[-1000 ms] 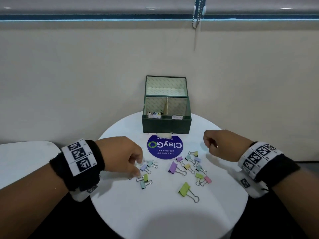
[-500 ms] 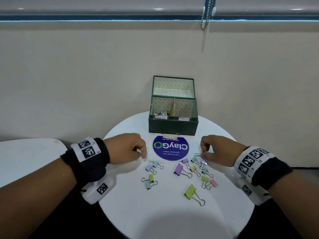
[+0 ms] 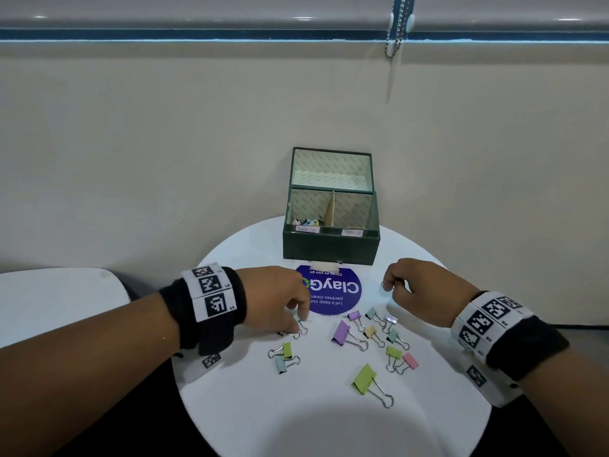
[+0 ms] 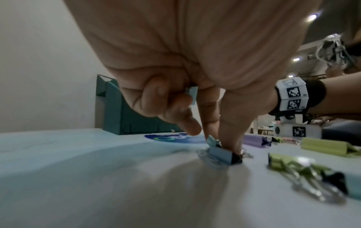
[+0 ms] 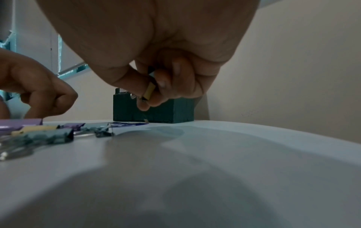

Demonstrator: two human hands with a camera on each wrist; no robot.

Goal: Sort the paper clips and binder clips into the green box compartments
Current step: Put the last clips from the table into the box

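Observation:
The green box stands open at the back of the round white table; its left compartment holds several binder clips, and what is in the right one is hidden. My left hand reaches down to the table and pinches a light blue binder clip; another blue clip is tucked in its curled fingers. My right hand hovers right of the sticker and grips a yellow binder clip. Loose binder clips lie between the hands, among them a large purple one and a large green one.
A round blue ClayGo sticker lies in front of the box. A second white table stands at the left. A beige wall rises just behind the box. The table's near half is bare.
My left hand has moved right and toward me, down onto the clips by the sticker. My right hand has taken a clip from the cluster and lifted it slightly.

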